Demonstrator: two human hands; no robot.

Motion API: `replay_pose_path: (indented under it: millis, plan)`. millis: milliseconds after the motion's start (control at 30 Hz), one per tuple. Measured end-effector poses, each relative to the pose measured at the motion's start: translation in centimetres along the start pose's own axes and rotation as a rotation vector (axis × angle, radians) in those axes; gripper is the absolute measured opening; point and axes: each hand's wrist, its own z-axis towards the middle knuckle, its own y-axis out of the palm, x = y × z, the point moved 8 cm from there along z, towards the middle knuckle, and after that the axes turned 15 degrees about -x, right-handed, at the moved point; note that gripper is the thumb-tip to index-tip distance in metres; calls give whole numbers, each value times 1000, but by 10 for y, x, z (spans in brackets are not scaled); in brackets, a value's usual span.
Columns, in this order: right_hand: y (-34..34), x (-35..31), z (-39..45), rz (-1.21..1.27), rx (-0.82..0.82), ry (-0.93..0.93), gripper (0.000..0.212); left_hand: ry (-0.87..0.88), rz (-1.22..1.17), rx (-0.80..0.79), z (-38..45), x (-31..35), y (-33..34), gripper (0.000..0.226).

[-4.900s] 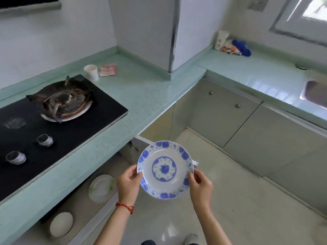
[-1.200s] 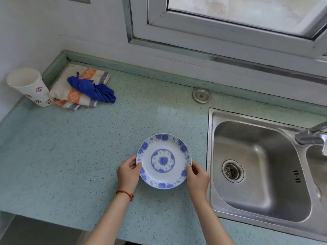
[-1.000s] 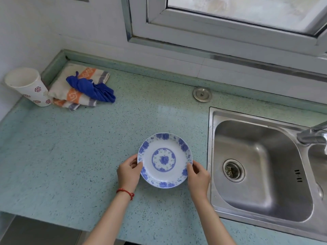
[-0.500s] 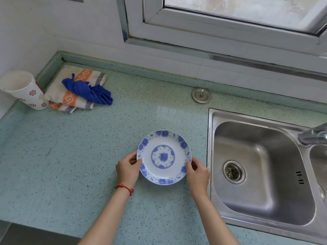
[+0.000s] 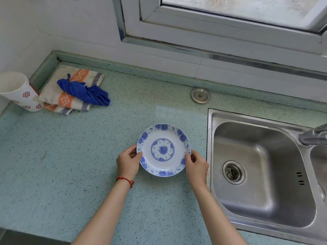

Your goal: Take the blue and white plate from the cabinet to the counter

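Observation:
The blue and white plate (image 5: 163, 149), round with a blue flower pattern on rim and centre, lies flat on the pale green speckled counter (image 5: 70, 165), just left of the sink. My left hand (image 5: 128, 160) grips its left rim, thumb on top. My right hand (image 5: 196, 164) grips its right rim the same way. A red string bracelet circles my left wrist. The cabinet is out of view.
A steel sink (image 5: 261, 172) with a tap (image 5: 313, 136) lies right of the plate. A round steel cap (image 5: 200, 95) sits behind it. At the back left are a folded striped towel (image 5: 58, 96), a blue cloth (image 5: 85, 93) and a patterned paper cup (image 5: 16, 91). A window frame runs above.
Earlier I carried the plate from beside the stove to this counter. Over the last second both hands moved it slightly away from me and lowered it onto the counter.

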Motion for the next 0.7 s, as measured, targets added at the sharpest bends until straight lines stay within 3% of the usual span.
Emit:
replay_pose_path:
  millis: [700]
  plan:
    - [-4,2,-17,-40,-24,30,21,52,22,33,-24,-1,-6,28]
